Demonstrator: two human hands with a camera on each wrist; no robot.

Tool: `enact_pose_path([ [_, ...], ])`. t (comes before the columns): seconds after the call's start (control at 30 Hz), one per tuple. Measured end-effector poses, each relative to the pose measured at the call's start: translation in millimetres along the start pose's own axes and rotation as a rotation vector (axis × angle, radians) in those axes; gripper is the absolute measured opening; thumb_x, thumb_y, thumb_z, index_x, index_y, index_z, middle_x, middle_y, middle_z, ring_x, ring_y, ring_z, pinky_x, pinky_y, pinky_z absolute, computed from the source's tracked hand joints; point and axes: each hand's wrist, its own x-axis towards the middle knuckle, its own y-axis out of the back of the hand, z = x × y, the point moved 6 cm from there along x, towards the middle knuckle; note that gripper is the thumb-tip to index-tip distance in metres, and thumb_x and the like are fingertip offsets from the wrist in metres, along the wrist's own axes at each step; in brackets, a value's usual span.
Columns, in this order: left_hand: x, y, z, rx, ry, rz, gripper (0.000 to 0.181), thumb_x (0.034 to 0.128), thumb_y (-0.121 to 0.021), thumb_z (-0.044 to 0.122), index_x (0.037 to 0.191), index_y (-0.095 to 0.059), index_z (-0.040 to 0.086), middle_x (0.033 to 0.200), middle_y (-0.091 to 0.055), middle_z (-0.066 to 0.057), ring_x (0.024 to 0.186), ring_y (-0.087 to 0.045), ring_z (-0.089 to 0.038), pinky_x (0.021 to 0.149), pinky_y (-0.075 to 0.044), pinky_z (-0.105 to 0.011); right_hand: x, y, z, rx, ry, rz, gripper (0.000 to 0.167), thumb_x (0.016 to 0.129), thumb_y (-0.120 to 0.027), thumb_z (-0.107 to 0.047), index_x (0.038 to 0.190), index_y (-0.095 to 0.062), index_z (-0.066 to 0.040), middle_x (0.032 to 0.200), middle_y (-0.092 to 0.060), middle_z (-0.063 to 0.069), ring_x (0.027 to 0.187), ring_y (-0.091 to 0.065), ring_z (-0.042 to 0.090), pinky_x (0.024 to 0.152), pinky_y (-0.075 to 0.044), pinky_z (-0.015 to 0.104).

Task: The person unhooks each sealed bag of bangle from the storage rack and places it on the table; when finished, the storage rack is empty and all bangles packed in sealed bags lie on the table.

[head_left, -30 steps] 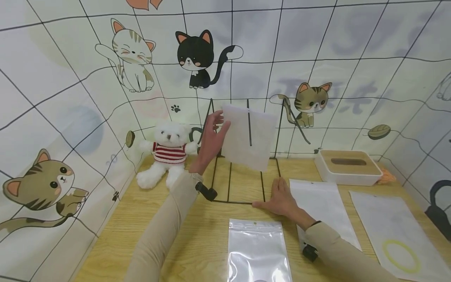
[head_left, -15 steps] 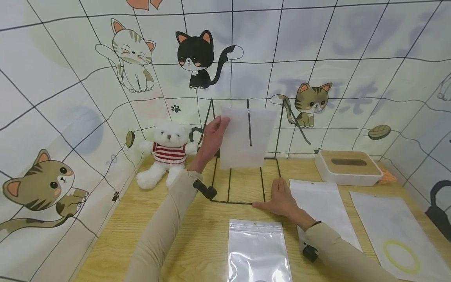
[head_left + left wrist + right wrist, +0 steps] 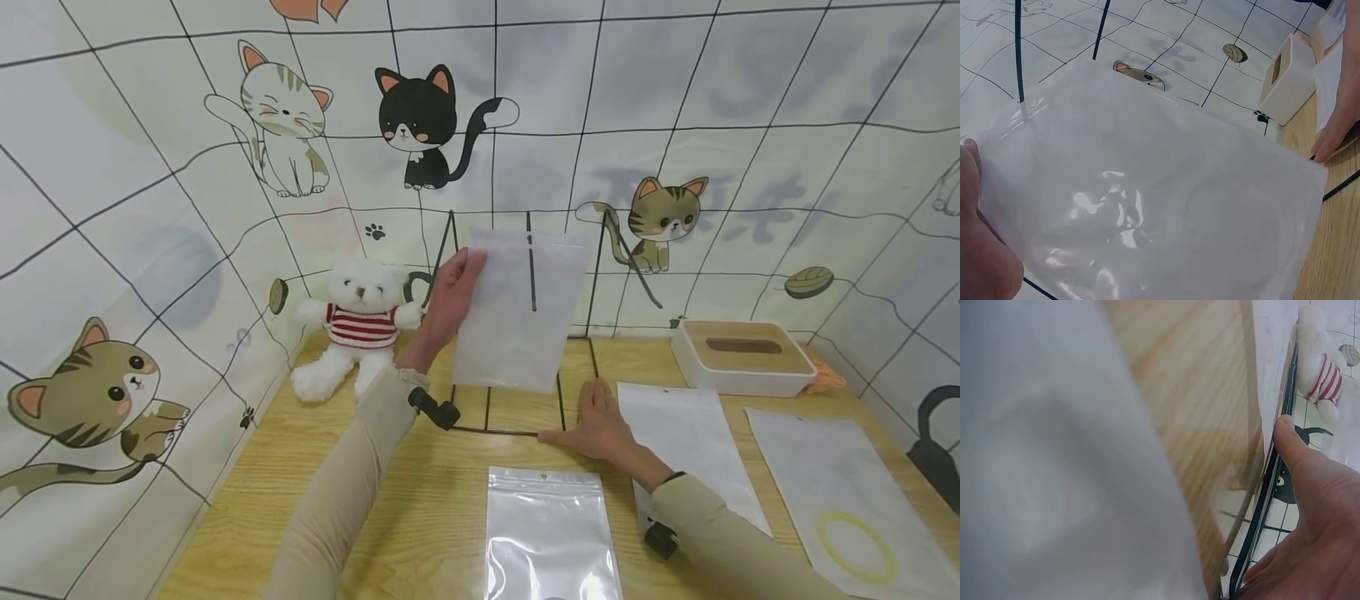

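A pale plastic bag point(image 3: 517, 342) is held by the left hand point(image 3: 453, 287) at its upper left edge, so that nearly all of the bag lies to the right of this hand. The edge is pinched, the thumb being laid on the near face. The bag is kept above the table point(image 3: 262, 483), in front of a black wire rack point(image 3: 495, 431), with its lower edge slanting a little.

The bag is whitish and half see-through, flat and roughly rectangular, a bit longer than wide. In the left wrist view, bright reflections and small wrinkles are seen on its surface. A dark bar of the rack is seen across its upper middle; whether a hole is passed through by it cannot be told.

The right hand point(image 3: 596, 425) is rested on the near right corner of the rack, well apart from the held bag. Its thumb and fingers are spread, and they are not curled round anything.

On the near side, 1 shiny bag point(image 3: 551, 533) is laid flat. To the right, 2 white bags point(image 3: 690, 425) are placed, and on the farther right one a yellow ring point(image 3: 822, 537) is seen.
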Motion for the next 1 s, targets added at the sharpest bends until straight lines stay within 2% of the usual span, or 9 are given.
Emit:
enact_pose_path([
  [0.2, -5.0, 0.5, 3.0, -0.041, 0.030, -0.031, 0.034, 0.1069, -0.045, 0.036, 0.114, -0.063, 0.008, 0.093, -0.065, -0.003, 0.078, -0.065, -0.015, 0.065, -0.056, -0.030, 1.0, -0.8, 1.0, -0.002, 0.003, -0.001, 0.135, 0.076, -0.069, -0.074, 0.152, -0.004, 0.018, 0.160, 0.005, 0.039, 0.150, 0.004, 0.052, 0.121, -0.016, 0.063],
  [0.4, -11.1, 1.4, 4.9, -0.056, 0.043, -0.070, 0.035, 0.1070, -0.046, 0.035, 0.113, -0.062, 0.005, 0.091, -0.064, -0.004, 0.077, -0.065, -0.015, 0.065, -0.056, -0.030, 1.6, -1.2, 2.8, -0.010, -0.002, 0.005, 0.135, 0.076, -0.069, -0.074, 0.153, -0.005, 0.017, 0.160, 0.004, 0.039, 0.150, 0.004, 0.052, 0.121, -0.015, 0.062],
  [0.57, -18.9, 2.0, 5.7, -0.065, 0.073, -0.103, 0.039, 0.1058, -0.047, 0.040, 0.118, -0.061, 0.006, 0.093, -0.065, -0.006, 0.078, -0.067, -0.017, 0.067, -0.059, -0.033, 0.8, -0.8, 2.0, -0.012, 0.002, 0.002, 0.132, 0.077, -0.069, -0.072, 0.152, -0.007, 0.018, 0.159, 0.003, 0.040, 0.150, 0.003, 0.053, 0.121, -0.016, 0.063],
  [0.87, -30.5, 4.2, 10.3, -0.003, 0.107, -0.157, 0.045, 0.1043, -0.044, 0.049, 0.121, -0.059, 0.010, 0.100, -0.063, -0.009, 0.085, -0.065, -0.020, 0.072, -0.058, -0.035, -1.9, 0.3, -0.1, 0.002, 0.003, -0.004, 0.131, 0.078, -0.069, -0.070, 0.152, -0.006, 0.018, 0.159, 0.005, 0.040, 0.150, 0.005, 0.053, 0.121, -0.014, 0.063],
  [1.0, -35.6, 4.2, 12.2, -0.004, 0.126, -0.192, 0.046, 0.1042, -0.043, 0.051, 0.123, -0.059, 0.012, 0.101, -0.064, -0.010, 0.085, -0.067, -0.021, 0.072, -0.059, -0.038, -2.3, 0.5, -0.2, 0.011, -0.002, -0.006, 0.132, 0.078, -0.069, -0.071, 0.153, -0.006, 0.017, 0.159, 0.005, 0.039, 0.150, 0.005, 0.052, 0.121, -0.015, 0.063],
])
